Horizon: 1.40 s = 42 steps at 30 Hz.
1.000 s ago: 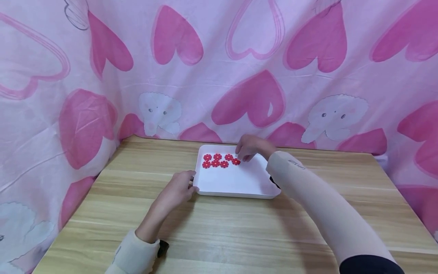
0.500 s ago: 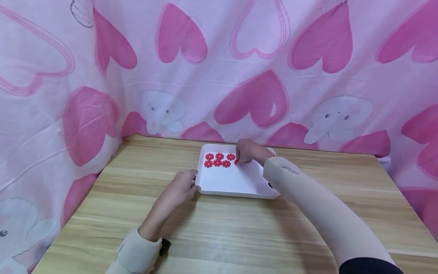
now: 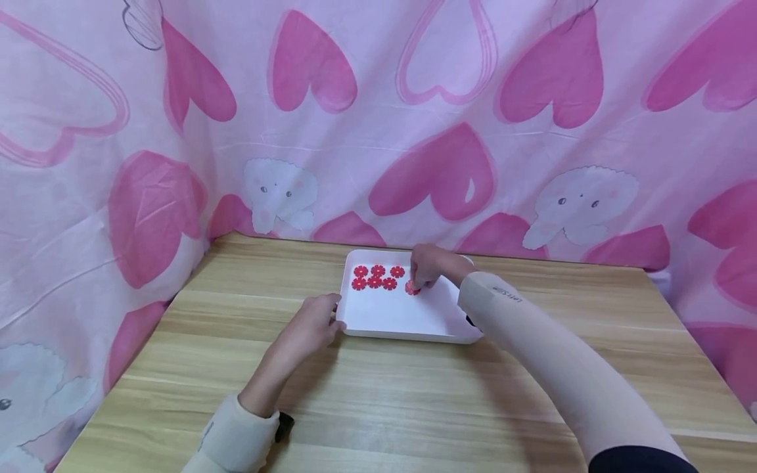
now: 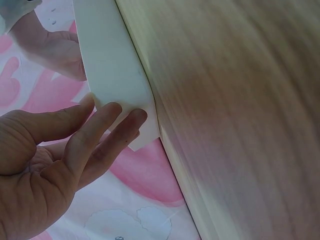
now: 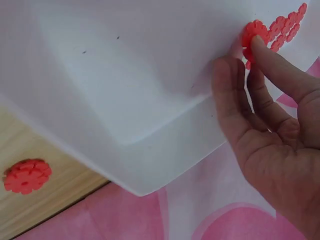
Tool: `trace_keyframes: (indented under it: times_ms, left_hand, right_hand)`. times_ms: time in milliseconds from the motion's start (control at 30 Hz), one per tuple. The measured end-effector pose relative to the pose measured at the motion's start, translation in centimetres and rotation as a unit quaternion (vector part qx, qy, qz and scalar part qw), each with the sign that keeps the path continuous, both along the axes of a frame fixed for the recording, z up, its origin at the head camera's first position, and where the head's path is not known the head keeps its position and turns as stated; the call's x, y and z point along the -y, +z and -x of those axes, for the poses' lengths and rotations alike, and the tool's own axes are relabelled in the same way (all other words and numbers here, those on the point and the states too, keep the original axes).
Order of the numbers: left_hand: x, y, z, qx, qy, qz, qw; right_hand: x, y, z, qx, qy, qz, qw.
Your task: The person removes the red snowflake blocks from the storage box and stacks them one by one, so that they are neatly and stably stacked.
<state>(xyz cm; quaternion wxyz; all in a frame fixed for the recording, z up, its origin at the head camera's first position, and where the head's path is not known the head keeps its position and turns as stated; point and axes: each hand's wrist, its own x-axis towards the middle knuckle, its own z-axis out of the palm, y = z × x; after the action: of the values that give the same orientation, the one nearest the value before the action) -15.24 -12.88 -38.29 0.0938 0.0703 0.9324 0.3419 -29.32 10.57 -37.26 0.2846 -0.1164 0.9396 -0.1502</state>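
One red flower (image 5: 253,31) has moved a little toward the white tray's (image 3: 384,315) near side, and now sits inside it, apart from six other flowers (image 3: 374,282). The right hand (image 3: 428,264) pinches it; the left hand (image 3: 310,322), fingers nearly straight, touches the tray's side.

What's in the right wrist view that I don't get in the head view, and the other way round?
Only the right wrist view shows a loose red disc, maybe two stacked, on the wooden table outside the white tray.

Only the head view shows the left hand at the tray's near-left corner and the white cartoon animals on the pink cloth.

Both show the right hand pinching one red disc, more discs in the tray, the table and the cloth.
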Motion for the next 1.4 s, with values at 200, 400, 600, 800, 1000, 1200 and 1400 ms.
trace_keyframes:
  times_ms: [200, 400, 600, 800, 1000, 1200, 1400]
  left_hand:
    - [-0.1, -0.1, 0.1, 0.004, 0.000, -0.003, 1.0000]
    - [-0.1, -0.1, 0.1, 0.011, 0.002, -0.001, 0.9999]
    - [-0.1, -0.1, 0.1, 0.008, -0.001, 0.006, 1.0000]
    - [-0.1, -0.1, 0.0, 0.013, 0.002, 0.001, 0.9999]
    - [-0.1, -0.1, 0.0, 0.012, 0.002, -0.001, 0.9999]
    - [0.0, -0.2, 0.1, 0.001, -0.008, -0.010, 0.9999]
    - [0.1, -0.3, 0.1, -0.007, -0.013, -0.010, 0.9998]
  right_hand:
    - [-0.7, 0.6, -0.2, 0.013, -0.010, 0.041, 0.999]
    - [-1.3, 1.5, 0.0, 0.013, -0.024, 0.044, 0.999]
    - [-2.6, 2.4, 0.5, 0.008, -0.037, 0.038, 0.999]
    - [-4.5, 3.6, 0.1, -0.001, -0.041, 0.055, 0.998]
    - [-6.8, 4.8, -0.2, 0.007, -0.050, 0.070, 0.996]
    - [-9.4, 5.7, -0.3, 0.015, -0.067, 0.080, 0.994]
    - [-12.0, 5.5, -0.3, 0.009, -0.067, 0.067, 0.995]
